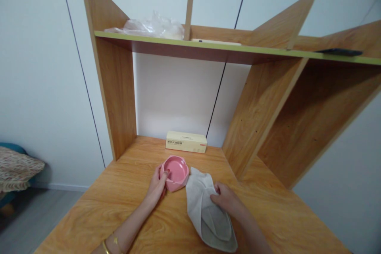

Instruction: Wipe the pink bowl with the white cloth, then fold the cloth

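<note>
Nearest to the view is a gold bracelet, worn around the person's left forearm. From where I stand, I see that the left hand pinches the pink dish at its left side, with the thumb over the rim and the other fingers mostly hidden behind. This dish is over the wooden surface, in front of a pale box; whether its bottom is touching the wood, I cannot tell. The right hand has its grip closed on the right edge of a grey cloth, pinching a fold. The cloth hangs loosely toward the person, and its upper left edge is at the dish, perhaps touching.

To do this handling well, I think the left grip should be firm but not hard, because the shiny inside looks slippery. Some support from below is also better. For the right hand, it is wise to gather the loose end, so that it does not drag, and to fold it flat under the fingers.
</note>
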`<control>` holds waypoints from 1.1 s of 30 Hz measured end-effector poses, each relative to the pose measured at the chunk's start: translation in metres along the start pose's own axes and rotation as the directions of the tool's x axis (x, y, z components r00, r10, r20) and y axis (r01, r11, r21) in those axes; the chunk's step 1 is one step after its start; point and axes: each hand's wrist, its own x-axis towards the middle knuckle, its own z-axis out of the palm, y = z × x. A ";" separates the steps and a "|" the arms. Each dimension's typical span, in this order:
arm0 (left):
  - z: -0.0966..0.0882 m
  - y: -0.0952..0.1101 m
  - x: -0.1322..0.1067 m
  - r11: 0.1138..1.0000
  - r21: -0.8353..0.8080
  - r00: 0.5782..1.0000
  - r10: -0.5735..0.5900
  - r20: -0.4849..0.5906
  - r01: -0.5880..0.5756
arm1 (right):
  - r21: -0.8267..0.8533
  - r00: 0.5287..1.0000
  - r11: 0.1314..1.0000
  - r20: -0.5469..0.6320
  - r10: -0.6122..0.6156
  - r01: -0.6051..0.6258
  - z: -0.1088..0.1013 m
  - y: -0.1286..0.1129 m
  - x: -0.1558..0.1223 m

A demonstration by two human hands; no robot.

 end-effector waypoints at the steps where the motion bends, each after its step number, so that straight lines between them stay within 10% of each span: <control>1: 0.000 0.000 0.000 1.000 -0.018 1.000 -0.005 -0.009 0.005 | 0.010 1.000 1.000 0.015 -0.005 0.005 0.002 -0.004 -0.002; 9: 0.000 0.008 -0.006 0.990 -0.142 0.997 -0.020 -0.079 0.008 | 0.180 0.952 0.969 0.226 -0.209 0.170 0.018 -0.057 -0.018; 15: 0.001 0.015 -0.006 0.985 -0.173 0.996 0.001 -0.085 -0.015 | 0.225 0.979 0.960 -0.155 -0.131 0.164 0.010 -0.080 -0.001; 22: 0.002 0.018 -0.015 0.978 -0.162 0.992 0.125 -0.032 -0.129 | 0.153 0.971 0.968 -0.163 -0.173 0.198 0.025 -0.101 0.011; 28: 0.005 0.026 -0.018 0.969 0.041 0.962 0.238 0.137 -0.245 | 0.133 0.960 0.977 -0.247 -0.132 0.169 0.007 -0.073 0.020; 33: 0.001 0.024 -0.015 0.893 0.327 0.940 0.234 0.247 -0.308 | -0.024 0.954 0.996 -0.289 0.076 -0.087 -0.016 -0.016 0.029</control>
